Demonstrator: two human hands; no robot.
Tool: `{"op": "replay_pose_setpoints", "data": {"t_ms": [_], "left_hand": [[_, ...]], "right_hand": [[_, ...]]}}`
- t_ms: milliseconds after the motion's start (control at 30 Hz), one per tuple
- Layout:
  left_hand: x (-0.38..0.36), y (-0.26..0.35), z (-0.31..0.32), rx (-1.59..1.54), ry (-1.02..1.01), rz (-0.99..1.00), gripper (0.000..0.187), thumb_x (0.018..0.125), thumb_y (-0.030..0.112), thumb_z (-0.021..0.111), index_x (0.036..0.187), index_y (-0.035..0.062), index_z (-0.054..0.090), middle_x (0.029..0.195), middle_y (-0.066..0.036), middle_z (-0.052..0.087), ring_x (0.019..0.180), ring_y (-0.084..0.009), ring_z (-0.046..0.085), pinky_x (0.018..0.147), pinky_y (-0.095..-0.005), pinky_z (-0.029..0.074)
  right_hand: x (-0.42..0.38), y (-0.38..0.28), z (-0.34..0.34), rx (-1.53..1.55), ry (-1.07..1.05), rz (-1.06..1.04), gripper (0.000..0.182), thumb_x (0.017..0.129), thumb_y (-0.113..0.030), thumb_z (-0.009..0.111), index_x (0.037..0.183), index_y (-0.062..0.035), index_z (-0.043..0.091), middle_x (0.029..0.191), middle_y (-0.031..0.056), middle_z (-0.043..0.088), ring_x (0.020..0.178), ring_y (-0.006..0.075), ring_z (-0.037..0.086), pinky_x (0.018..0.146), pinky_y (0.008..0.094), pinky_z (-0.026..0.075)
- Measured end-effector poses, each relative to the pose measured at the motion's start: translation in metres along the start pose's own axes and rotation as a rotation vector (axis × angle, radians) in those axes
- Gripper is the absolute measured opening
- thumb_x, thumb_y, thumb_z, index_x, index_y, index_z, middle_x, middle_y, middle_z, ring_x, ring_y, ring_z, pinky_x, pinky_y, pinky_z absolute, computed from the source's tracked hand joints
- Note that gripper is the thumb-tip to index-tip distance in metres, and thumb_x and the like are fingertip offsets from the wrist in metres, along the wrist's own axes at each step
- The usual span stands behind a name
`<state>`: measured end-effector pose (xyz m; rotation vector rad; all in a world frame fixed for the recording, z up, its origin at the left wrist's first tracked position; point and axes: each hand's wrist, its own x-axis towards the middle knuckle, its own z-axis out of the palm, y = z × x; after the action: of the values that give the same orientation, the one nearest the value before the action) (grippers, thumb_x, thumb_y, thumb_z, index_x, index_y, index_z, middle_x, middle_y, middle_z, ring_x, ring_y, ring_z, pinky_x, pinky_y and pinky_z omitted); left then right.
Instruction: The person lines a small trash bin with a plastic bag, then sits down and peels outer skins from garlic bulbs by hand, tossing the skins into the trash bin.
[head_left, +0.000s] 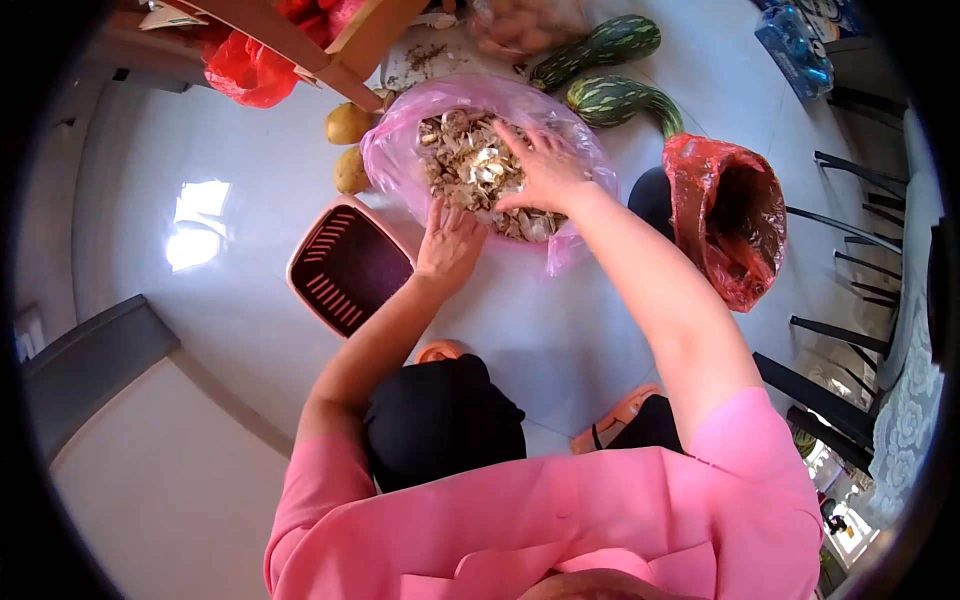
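A pink translucent plastic bag point(395, 140) lies spread open on the floor. Inside is a heap of brown, dry-looking pieces point(455, 150) mixed with white papery bits that look like garlic; their exact kind is hard to make out. My right hand point(548, 172) reaches over the right side of the heap, fingers spread and touching the pieces. At the near left edge of the bag rests my left hand point(450, 243), its fingers extended against the bag and the pieces. Neither hand visibly grips anything.
A pink slotted basket point(350, 265) stands left of my left arm. Two yellow round vegetables point(350, 125) and two striped green squashes point(600, 52) lie around the bag. To the right is an open red plastic bag point(690, 200). A wooden stand point(365, 50) rises at the back left.
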<state>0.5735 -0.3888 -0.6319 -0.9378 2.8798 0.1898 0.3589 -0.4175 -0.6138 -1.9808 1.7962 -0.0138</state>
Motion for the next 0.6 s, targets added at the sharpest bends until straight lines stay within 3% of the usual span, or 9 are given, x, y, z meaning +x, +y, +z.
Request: {"op": "replay_pose_setpoints", "data": {"t_ms": [67,167,200,233,300,333,367,467,600], "left_hand": [[-0.010,-0.001,0.002,-0.101,-0.002,-0.055,0.020,0.078,0.012,0.052,0.095,0.0076,0.061,0.100,-0.008,0.057,0.111,-0.0232,0.048,0.106,-0.0503,0.022],[-0.021,0.000,0.006,-0.152,0.129,-0.080,0.019,0.077,0.012,0.053,0.094,0.0084,0.060,0.098,-0.006,0.057,0.106,-0.0213,0.050,0.104,-0.0484,0.023],[-0.025,0.001,0.001,-0.158,0.123,-0.086,0.019,0.077,0.012,0.053,0.094,0.0084,0.060,0.098,-0.006,0.057,0.106,-0.0213,0.050,0.104,-0.0484,0.023],[-0.027,0.001,-0.006,-0.190,0.056,-0.100,0.017,0.077,0.011,0.052,0.092,0.0086,0.059,0.096,-0.006,0.058,0.104,-0.0211,0.051,0.103,-0.0471,0.025],[-0.030,0.002,-0.012,-0.226,-0.010,-0.111,0.016,0.077,0.010,0.052,0.091,0.0087,0.059,0.095,-0.005,0.059,0.102,-0.0208,0.053,0.101,-0.0458,0.026],[-0.033,0.003,-0.012,-0.259,0.011,-0.076,0.015,0.075,0.008,0.052,0.088,0.0091,0.058,0.089,-0.005,0.059,0.097,-0.0207,0.055,0.099,-0.0449,0.028],[-0.035,0.004,-0.012,-0.292,0.033,-0.041,0.014,0.073,0.006,0.052,0.086,0.0094,0.058,0.083,-0.005,0.058,0.091,-0.0206,0.057,0.097,-0.0439,0.030],[-0.039,0.009,-0.011,-0.349,0.106,0.054,0.012,0.073,0.006,0.052,0.083,0.0090,0.058,0.080,-0.005,0.058,0.086,-0.0220,0.056,0.094,-0.0407,0.035],[-0.042,0.017,-0.006,-0.403,0.085,0.106,0.008,0.073,0.009,0.054,0.080,0.0089,0.059,0.081,-0.006,0.058,0.085,-0.0234,0.056,0.088,-0.0373,0.040]], "right_hand": [[0.013,-0.017,0.001,0.045,-0.093,0.036,0.113,0.058,-0.058,0.076,0.146,-0.0373,0.007,0.152,0.0164,0.010,0.136,0.0450,0.017,0.109,0.0506,0.025],[0.017,-0.043,0.019,-0.177,-0.121,-0.010,0.113,0.058,-0.059,0.075,0.145,-0.0386,0.005,0.152,0.0127,0.010,0.137,0.0433,0.015,0.107,0.0521,0.029],[0.009,-0.048,0.029,-0.249,0.003,-0.050,0.096,0.063,-0.054,0.074,0.143,-0.0318,0.024,0.149,0.0117,0.019,0.135,0.0406,0.020,0.103,0.0521,0.034],[0.004,-0.048,0.039,-0.250,-0.003,-0.054,0.096,0.063,-0.054,0.074,0.143,-0.0318,0.024,0.149,0.0117,0.019,0.135,0.0406,0.020,0.103,0.0521,0.034],[-0.007,-0.043,0.055,-0.256,-0.019,-0.112,0.072,0.072,-0.050,0.069,0.133,-0.0246,0.041,0.145,0.0100,0.029,0.131,0.0389,0.027,0.100,0.0545,0.036],[-0.015,-0.040,0.060,-0.172,0.142,-0.149,0.039,0.079,-0.029,0.066,0.115,-0.0182,0.054,0.135,0.0057,0.040,0.125,0.0353,0.034,0.093,0.0492,0.044],[-0.017,-0.031,0.062,-0.174,0.136,-0.147,0.039,0.079,-0.029,0.066,0.115,-0.0182,0.054,0.135,0.0057,0.040,0.125,0.0353,0.034,0.093,0.0492,0.044],[-0.027,-0.011,0.058,0.033,0.164,-0.228,0.033,0.067,-0.003,0.058,0.098,-0.0150,0.060,0.114,-0.0013,0.053,0.114,0.0272,0.045,0.079,0.0348,0.052],[-0.039,-0.008,0.036,0.180,0.379,-0.216,0.032,0.066,-0.003,0.060,0.097,-0.0126,0.063,0.105,0.0009,0.060,0.103,0.0245,0.054,0.079,0.0341,0.051]]}}
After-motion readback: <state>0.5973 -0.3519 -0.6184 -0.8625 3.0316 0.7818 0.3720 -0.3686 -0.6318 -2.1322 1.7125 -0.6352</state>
